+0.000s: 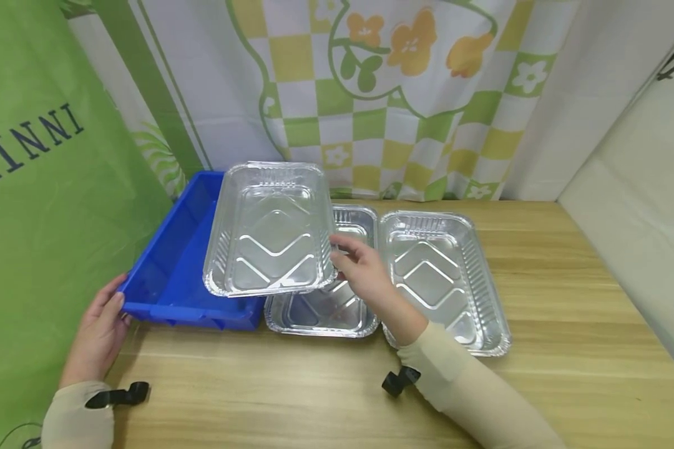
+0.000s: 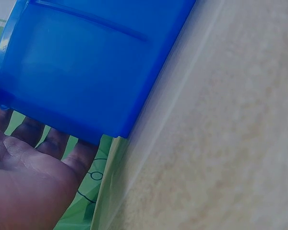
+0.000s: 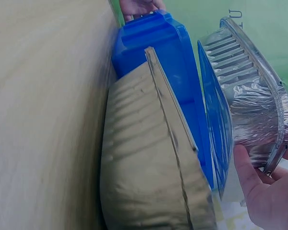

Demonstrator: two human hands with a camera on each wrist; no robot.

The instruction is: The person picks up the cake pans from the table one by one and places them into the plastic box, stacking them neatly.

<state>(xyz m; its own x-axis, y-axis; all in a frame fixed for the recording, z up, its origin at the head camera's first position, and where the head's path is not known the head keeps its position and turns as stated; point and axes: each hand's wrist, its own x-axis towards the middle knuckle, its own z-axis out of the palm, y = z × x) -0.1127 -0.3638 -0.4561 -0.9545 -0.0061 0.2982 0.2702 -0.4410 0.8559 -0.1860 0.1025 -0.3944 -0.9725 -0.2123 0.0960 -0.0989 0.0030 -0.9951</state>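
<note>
in the head view, the left hand (image 1: 98,327) grips the near left corner of a blue bin (image 1: 196,315), thumb over the rim. the right hand (image 1: 362,268) pinches the right edge of a raised foil tray (image 1: 275,231), which hangs over the bin's right part and the left part of a middle foil tray (image 1: 326,318), hiding some of both. an outer foil tray (image 1: 432,280) lies just beside the middle one, partly covered by the right forearm. bin and lower trays rest on a wooden table (image 1: 258,386). a patterned curtain (image 1: 393,125) hangs behind them, a green cloth (image 1: 28,249) stands close by the bin's left side, and a pale wall (image 1: 646,212) rises at the right.

in the left wrist view, the bin's outer side fills much of the upper left; the left fingers lie bent against its edge, the green cloth beyond them.

in the right wrist view, the middle tray's ribbed side blocks part of the bin. the right thumb and fingers clasp the raised tray's rim, its base clear of the middle tray. the left hand shows at the bin's far end.
</note>
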